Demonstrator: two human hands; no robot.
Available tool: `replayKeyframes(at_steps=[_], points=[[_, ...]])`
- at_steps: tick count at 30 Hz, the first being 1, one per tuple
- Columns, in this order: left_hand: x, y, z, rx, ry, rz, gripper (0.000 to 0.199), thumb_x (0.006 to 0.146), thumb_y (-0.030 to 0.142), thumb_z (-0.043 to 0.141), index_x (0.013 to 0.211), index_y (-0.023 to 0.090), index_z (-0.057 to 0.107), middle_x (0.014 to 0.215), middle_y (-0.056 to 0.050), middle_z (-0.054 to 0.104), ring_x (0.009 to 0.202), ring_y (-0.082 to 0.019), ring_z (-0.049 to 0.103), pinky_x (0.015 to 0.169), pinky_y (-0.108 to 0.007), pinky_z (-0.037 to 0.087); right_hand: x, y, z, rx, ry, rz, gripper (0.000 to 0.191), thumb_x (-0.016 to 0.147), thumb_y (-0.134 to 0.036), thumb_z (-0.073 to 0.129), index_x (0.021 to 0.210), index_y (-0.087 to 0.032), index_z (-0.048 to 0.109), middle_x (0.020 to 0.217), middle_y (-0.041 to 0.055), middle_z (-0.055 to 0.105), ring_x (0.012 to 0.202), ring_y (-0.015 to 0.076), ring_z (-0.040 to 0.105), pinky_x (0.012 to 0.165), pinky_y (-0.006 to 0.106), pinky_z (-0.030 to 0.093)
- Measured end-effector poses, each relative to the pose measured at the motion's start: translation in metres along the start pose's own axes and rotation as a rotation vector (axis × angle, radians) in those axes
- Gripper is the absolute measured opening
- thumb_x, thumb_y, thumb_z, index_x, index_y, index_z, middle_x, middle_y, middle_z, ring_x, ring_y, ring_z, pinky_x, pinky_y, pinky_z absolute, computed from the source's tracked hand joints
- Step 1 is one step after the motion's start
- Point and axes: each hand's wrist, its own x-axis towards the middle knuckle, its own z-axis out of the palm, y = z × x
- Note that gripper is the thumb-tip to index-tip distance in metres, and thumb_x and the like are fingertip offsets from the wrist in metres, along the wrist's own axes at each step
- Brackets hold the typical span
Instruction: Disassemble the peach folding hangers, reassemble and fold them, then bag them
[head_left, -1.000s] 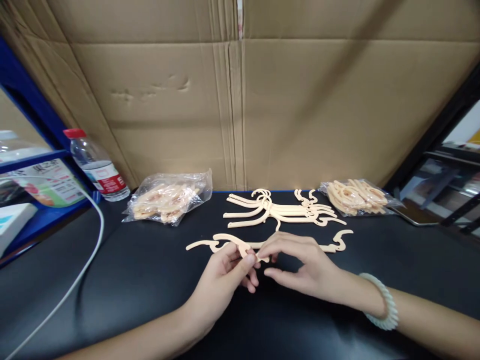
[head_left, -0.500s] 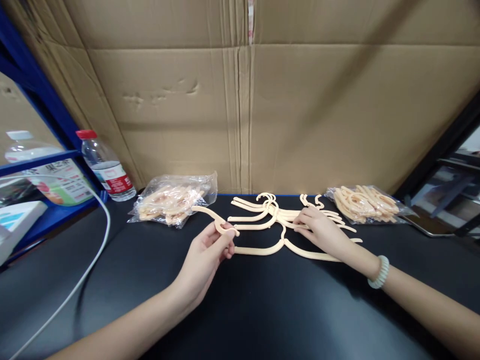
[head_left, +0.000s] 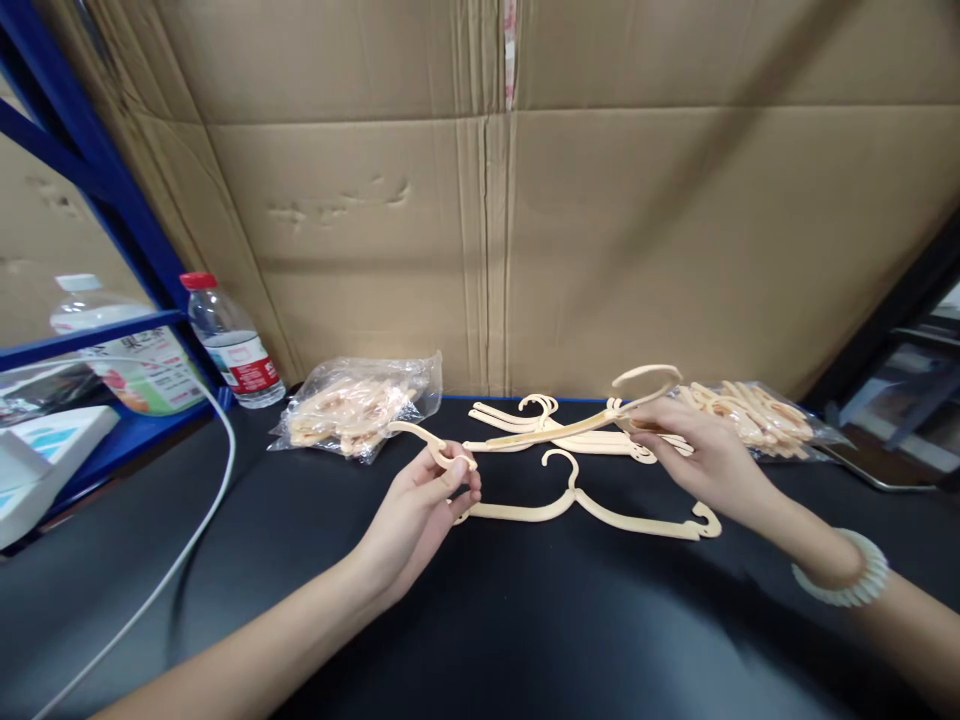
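Above the black worktop, a beige clothes hanger is gripped near its hook by the right hand, while the left hand pinches a curved hanger piece between thumb and fingers. Nearer the wearer, a second hanger lies flat. Beyond, a pile of hangers sits between a clear plastic bag of beige parts and another bag; a red-capped bottle is farther left.

Small curved cream piece, pinched in left hand; cream hooked hanger, held tilted in right hand.
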Motion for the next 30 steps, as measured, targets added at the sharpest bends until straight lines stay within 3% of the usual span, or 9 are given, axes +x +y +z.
replayKeyframes(at_steps=[5,12,22,26,30], points=[[-0.004,0.004,0.004,-0.042,-0.065,-0.044,0.015,0.078,0.02,0.074,0.076,0.016,0.059,0.104,-0.003,0.061,0.085,-0.015,0.06,0.081,-0.031,0.051,-0.001,-0.006,-0.002,0.008,-0.008,-0.026,0.017,0.091,-0.021,0.052,0.101,-0.027,0.064,0.087,0.0033,0.069,0.078,0.0194,0.065,0.071,0.033,0.053],[-0.005,0.004,0.004,-0.031,-0.12,-0.041,0.016,0.077,0.019,0.074,0.076,0.014,0.059,0.091,-0.004,0.064,0.077,-0.014,0.063,0.078,-0.028,0.053,-0.003,-0.009,0.0,0.03,0.007,-0.051,0.02,0.089,-0.02,0.054,0.103,-0.029,0.066,0.09,0.0035,0.07,0.08,0.0203,0.067,0.072,0.034,0.055],[-0.005,-0.001,-0.001,0.019,0.047,-0.001,0.025,0.068,0.008,0.074,0.07,0.015,0.05,0.072,-0.001,0.065,0.061,-0.01,0.057,0.061,-0.021,0.046,-0.004,-0.035,0.005,0.025,0.016,-0.132,0.026,0.087,-0.01,0.054,0.101,-0.027,0.066,0.092,0.0051,0.07,0.086,0.0206,0.067,0.074,0.033,0.056],[-0.007,0.002,0.001,0.044,0.121,0.048,0.026,0.067,0.01,0.074,0.07,0.016,0.049,0.069,-0.001,0.066,0.058,-0.009,0.057,0.056,-0.019,0.044,-0.008,-0.043,0.008,0.003,0.027,-0.117,0.033,0.087,-0.008,0.054,0.112,-0.028,0.061,0.101,0.0034,0.07,0.094,0.0195,0.067,0.081,0.031,0.056],[-0.005,0.002,0.001,0.048,0.162,0.112,0.026,0.066,0.01,0.076,0.068,0.015,0.051,0.072,0.0,0.067,0.06,-0.009,0.06,0.06,-0.02,0.048,-0.011,-0.047,0.011,-0.017,0.017,-0.031,0.027,0.089,-0.015,0.054,0.112,-0.028,0.061,0.101,0.0045,0.071,0.09,0.021,0.068,0.072,0.032,0.057]])
